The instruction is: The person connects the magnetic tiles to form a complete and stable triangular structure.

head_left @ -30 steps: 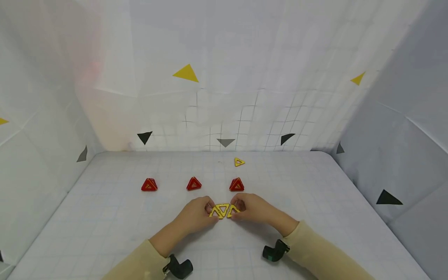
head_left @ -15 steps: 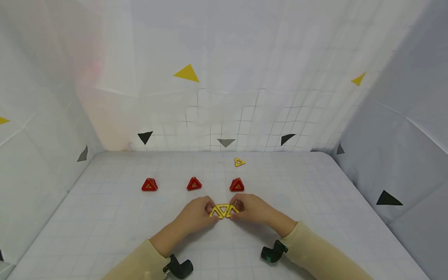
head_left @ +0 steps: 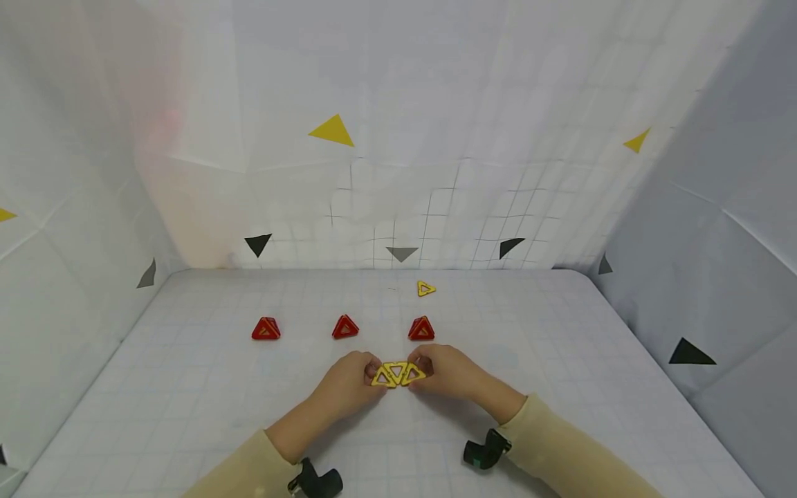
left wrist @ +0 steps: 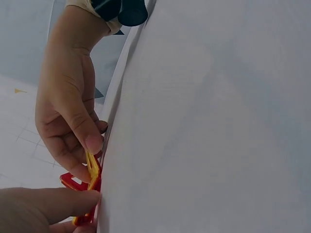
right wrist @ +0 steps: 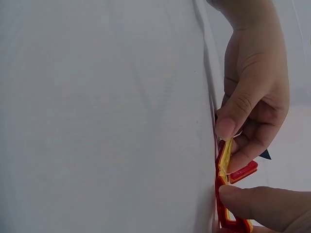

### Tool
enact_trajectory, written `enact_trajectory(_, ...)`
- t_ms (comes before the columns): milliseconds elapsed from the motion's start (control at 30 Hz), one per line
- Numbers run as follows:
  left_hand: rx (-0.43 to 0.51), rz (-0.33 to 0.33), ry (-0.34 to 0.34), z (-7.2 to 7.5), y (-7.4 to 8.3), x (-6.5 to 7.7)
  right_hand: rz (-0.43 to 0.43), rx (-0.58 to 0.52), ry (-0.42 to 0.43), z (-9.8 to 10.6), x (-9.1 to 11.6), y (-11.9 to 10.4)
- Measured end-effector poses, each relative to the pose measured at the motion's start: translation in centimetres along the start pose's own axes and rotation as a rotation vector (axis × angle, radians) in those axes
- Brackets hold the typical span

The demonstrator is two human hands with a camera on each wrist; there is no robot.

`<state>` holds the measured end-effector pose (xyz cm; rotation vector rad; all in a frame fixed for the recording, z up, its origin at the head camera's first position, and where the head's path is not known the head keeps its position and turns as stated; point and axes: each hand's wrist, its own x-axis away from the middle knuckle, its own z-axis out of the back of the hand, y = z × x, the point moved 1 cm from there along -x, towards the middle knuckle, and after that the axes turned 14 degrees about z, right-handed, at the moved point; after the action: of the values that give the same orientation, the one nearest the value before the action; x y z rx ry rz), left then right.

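Observation:
In the head view, a strip of yellow open-centred triangle tiles point(head_left: 396, 373) lies between both hands, its three pieces edge to edge and the middle one pointing toward me. My left hand point(head_left: 347, 387) pinches the strip's left end. At the right end, thumb and fingers of my right hand point(head_left: 450, 373) pinch the outer triangle. The wrist views show yellow tile edges point(left wrist: 92, 165) between the fingertips, with red parts alongside; whether those belong to the strip I cannot tell. Beyond the hands stand three red pyramids: left point(head_left: 266, 329), middle point(head_left: 345, 327) and right point(head_left: 421, 328).
A single yellow triangle tile point(head_left: 426, 288) lies farther back on the white table point(head_left: 205, 408). White sheets with yellow and black triangles surround the table at the back and sides. The right pyramid stands close beyond the right hand.
The right hand has shifted slightly left, closing the small gap between the right triangle and the middle one. The pyramids and the back triangle tile stay put.

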<state>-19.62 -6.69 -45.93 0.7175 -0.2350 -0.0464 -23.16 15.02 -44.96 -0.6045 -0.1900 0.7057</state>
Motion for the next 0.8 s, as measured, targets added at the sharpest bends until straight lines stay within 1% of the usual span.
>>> enact_trajectory(167, 0.023, -0.010, -0.008, 0.10, -0.01, 0.13, 0.006, 0.000, 0.020, -0.18, -0.02, -0.03)
enact_trajectory(300, 0.022, 0.005, 0.001, 0.03, 0.13, 0.05, 0.009, -0.020, 0.041, -0.17, -0.05, -0.11)
enact_trajectory(400, 0.034, 0.015, 0.012, 0.02, 0.23, 0.01, -0.008, -0.042, 0.051, -0.07, -0.03, -0.27)
enact_trajectory(633, 0.086, -0.027, 0.051, 0.06, 0.12, 0.00, -0.013, -0.053, 0.078, 0.08, -0.11, -0.47)
enact_trajectory(800, 0.089, -0.045, 0.089, 0.00, 0.13, -0.23, -0.013, -0.058, 0.097, 0.02, -0.20, -0.30)
